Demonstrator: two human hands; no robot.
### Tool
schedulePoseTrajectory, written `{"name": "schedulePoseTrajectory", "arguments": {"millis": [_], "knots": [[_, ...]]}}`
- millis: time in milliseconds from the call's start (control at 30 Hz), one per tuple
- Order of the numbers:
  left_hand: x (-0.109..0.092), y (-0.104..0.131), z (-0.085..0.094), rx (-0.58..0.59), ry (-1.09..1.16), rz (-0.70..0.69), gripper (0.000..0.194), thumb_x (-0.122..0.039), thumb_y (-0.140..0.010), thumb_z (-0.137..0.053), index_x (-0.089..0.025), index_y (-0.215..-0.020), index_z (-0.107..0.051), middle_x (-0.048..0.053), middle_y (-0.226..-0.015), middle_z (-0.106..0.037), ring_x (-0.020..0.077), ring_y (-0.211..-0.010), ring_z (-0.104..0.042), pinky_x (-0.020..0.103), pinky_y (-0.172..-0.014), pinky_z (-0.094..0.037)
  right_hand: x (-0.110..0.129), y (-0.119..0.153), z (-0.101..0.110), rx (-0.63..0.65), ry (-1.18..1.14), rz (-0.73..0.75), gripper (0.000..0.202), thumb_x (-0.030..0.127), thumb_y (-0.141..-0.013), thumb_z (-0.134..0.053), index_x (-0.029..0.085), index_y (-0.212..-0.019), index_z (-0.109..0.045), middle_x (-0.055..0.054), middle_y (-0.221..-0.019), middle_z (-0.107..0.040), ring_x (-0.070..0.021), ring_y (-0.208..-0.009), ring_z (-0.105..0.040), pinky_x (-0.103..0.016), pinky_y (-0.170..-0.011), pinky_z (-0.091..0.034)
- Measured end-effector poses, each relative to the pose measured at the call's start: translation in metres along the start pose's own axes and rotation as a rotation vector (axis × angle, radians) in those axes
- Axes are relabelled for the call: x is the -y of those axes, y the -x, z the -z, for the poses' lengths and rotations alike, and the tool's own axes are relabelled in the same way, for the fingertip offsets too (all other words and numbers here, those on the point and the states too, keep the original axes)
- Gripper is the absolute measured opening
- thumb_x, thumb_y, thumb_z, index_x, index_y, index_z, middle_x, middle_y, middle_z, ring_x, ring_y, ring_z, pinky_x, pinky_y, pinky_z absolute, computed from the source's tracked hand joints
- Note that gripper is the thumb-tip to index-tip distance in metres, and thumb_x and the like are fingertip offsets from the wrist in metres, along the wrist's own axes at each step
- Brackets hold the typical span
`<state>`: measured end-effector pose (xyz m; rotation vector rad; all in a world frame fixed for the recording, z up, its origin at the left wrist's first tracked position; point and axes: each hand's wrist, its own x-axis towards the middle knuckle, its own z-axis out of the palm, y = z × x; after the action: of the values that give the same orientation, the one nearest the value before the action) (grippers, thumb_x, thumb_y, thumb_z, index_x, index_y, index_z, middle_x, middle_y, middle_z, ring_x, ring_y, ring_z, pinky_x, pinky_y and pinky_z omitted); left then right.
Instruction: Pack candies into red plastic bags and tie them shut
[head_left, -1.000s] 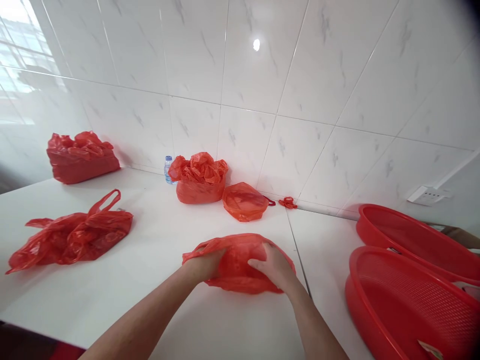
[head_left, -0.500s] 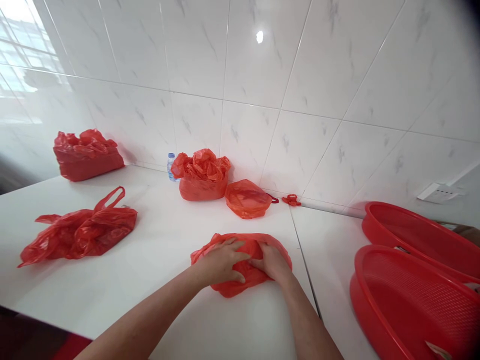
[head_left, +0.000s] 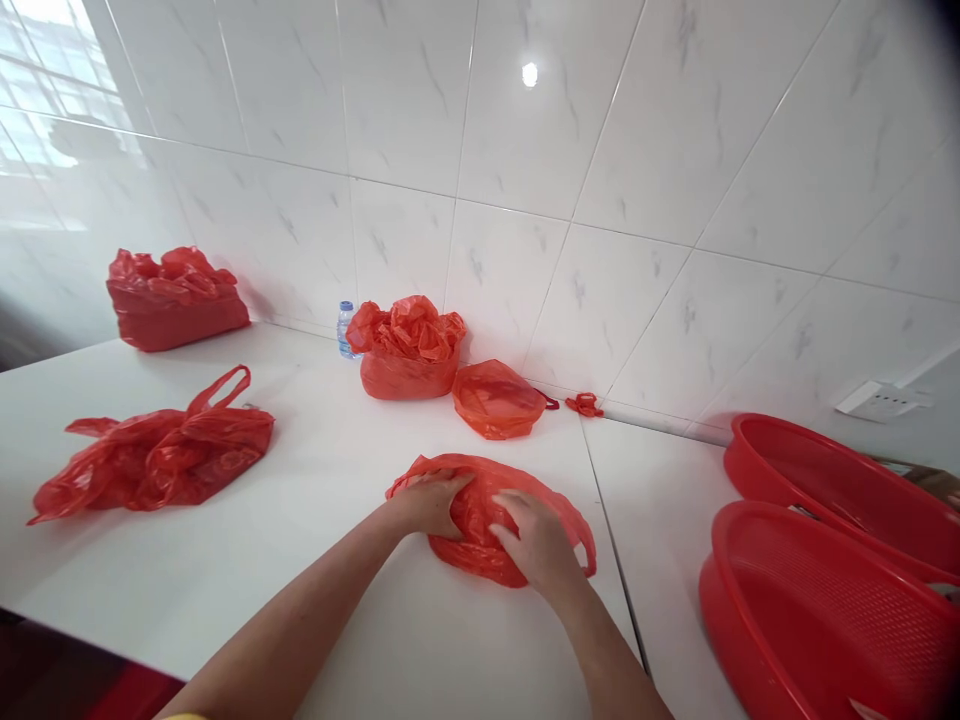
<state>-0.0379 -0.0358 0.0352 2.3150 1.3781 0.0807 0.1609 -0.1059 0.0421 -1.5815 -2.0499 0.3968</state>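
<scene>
A red plastic bag [head_left: 487, 570] lies with its mouth upward on the white table in front of me. My left hand [head_left: 435, 500] rests in the left part of the bag's mouth, thumb spread away from the fingers, and the fingertips are partly hidden by the film. Over the right part is my right hand [head_left: 534, 540], its fingers apart and curved toward the crumpled film in the middle. Neither hand is closed round anything. One bag handle shows beside my right wrist.
Red bags stand at the back left [head_left: 180, 310] and back middle [head_left: 412, 370], near a water bottle [head_left: 346, 330]. A flatter bag [head_left: 499, 400] and a small red bundle [head_left: 585, 404] lie by the wall. Another bag [head_left: 165, 460] is left; red baskets [head_left: 739, 600] are right.
My right hand has drawn back toward me from the bag's inside, its fingers now showing. My left hand has shifted slightly left and up, and the bag's mouth looks wider.
</scene>
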Motion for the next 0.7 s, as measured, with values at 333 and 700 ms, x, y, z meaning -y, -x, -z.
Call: {"name": "schedulePoseTrajectory", "arguments": {"millis": [333,700], "knots": [[0.004,0.027,0.006,0.023,0.047,-0.119,0.078,-0.019,-0.064,-0.058,-0.035,-0.137,-0.039,0.002,-0.145,-0.039,0.0284,-0.107,-0.058,0.032,-0.072,-0.051,-0.055,-0.041,-0.016,0.204,-0.009,-0.176,0.07,0.055,-0.079,-0.051,0.024,-0.14,-0.036,-0.004,-0.145,-0.036,-0.0216,-0.134,-0.03,-0.034,-0.107,-0.026],[-0.014,0.009,-0.014,-0.086,-0.033,-0.257,0.078,-0.056,-0.058,-0.07,-0.043,-0.131,-0.044,0.0,-0.143,-0.041,0.0337,-0.132,-0.03,0.056,-0.108,-0.018,-0.048,-0.03,-0.019,-0.014,0.059,-0.031,0.043,0.042,-0.087,-0.046,0.021,-0.123,-0.056,-0.008,-0.119,-0.061,-0.0224,-0.11,-0.056,-0.038,-0.094,-0.043]]}}
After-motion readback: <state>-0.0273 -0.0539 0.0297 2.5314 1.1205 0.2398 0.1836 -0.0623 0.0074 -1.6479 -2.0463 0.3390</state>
